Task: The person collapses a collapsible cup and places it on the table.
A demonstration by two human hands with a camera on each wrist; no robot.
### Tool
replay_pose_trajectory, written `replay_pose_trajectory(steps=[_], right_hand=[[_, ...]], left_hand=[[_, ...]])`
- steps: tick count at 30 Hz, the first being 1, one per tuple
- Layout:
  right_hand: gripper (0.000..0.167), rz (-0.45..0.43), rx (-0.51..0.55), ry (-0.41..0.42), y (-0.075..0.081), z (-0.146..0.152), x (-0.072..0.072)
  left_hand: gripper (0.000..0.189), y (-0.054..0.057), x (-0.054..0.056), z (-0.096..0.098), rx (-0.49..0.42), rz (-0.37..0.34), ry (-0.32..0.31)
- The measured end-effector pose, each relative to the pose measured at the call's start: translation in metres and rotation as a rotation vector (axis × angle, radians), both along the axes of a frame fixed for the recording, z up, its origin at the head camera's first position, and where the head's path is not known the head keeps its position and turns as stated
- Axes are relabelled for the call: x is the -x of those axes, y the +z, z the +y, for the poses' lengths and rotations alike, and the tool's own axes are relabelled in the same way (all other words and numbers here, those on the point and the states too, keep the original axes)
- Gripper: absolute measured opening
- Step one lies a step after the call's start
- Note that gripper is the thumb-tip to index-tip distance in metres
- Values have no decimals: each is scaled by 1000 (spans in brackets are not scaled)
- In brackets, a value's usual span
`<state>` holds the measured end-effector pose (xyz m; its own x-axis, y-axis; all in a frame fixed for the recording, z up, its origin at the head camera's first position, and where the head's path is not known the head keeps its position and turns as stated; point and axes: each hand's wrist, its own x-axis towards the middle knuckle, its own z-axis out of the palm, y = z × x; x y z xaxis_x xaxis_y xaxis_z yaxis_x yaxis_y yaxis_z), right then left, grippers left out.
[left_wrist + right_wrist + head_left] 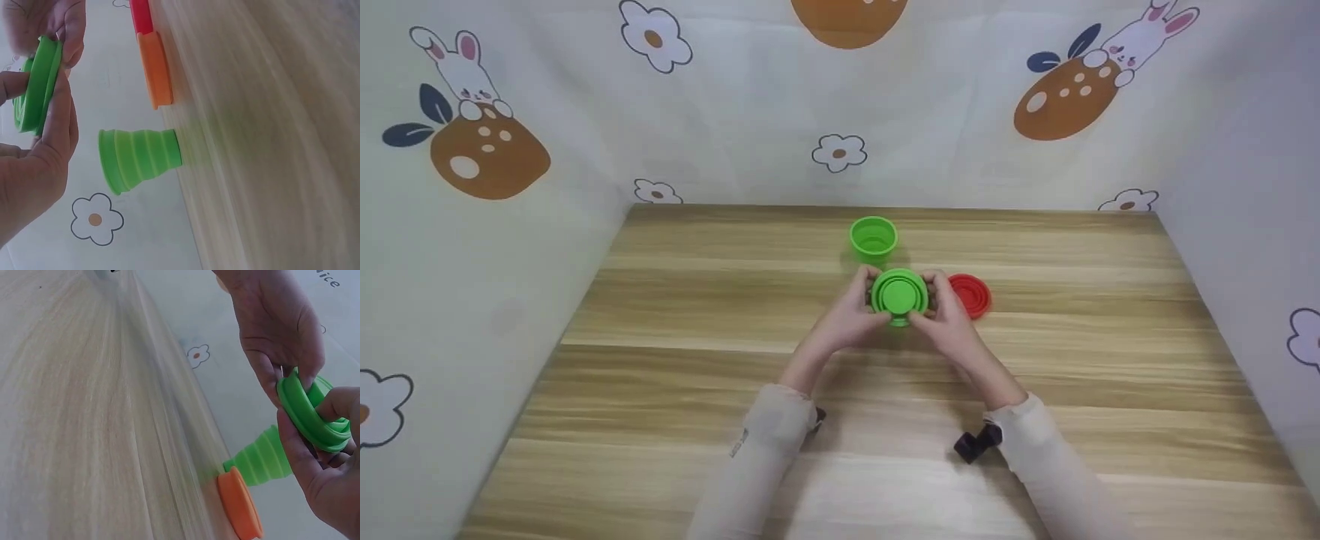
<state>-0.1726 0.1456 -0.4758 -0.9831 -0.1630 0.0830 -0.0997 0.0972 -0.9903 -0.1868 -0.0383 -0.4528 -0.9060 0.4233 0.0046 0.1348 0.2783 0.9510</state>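
Both hands hold a collapsed green folding cup [899, 298], its ringed face turned up toward the head camera. My left hand [851, 319] grips the rim from the left, thumb at the near edge. On the opposite side, my right hand [952, 322] pinches the rim between thumb and fingers. The right wrist view shows the green rings [306, 413] between the two hands, raised above the table. Just beyond the hands stands an expanded green folding cup [874, 236], upright with ribbed walls [140, 157].
A flat red collapsed cup [971, 296] lies on the wooden table [697, 300] by the right hand. Beside it in the left wrist view is an orange collapsed cup [155, 70], hidden in the head view. A patterned cloth wall [750, 112] borders the table's back.
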Motion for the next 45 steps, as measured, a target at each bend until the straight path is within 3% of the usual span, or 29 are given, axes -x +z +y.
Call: replay_pose_trajectory(steps=[4,10,18,22,28,32,37,41,45], right_hand=[[48,-11,12,2,0,2,0],[48,1,20,-2,-1,7,2],[49,44,19,196,0,16,1],[49,-2,69,243,2,18,2],[33,-170,196,180,4,16,3],[29,-217,223,168,3,14,5],[37,-190,209,150,1,12,5],[38,-158,166,78,-3,8,8],[40,-103,144,14,-5,2,10]], left_hand=[[45,4,0,-2,4,-10,-17],[42,6,1,-7,-111,-69,-50],[36,3,1,-13,-138,-41,19],[31,2,1,-18,-122,32,51],[24,2,2,-21,-93,130,28],[19,1,1,-22,-108,132,31],[19,0,-2,-24,-130,96,100],[24,3,-3,-25,-73,101,158],[36,3,-4,-30,-27,98,154]])
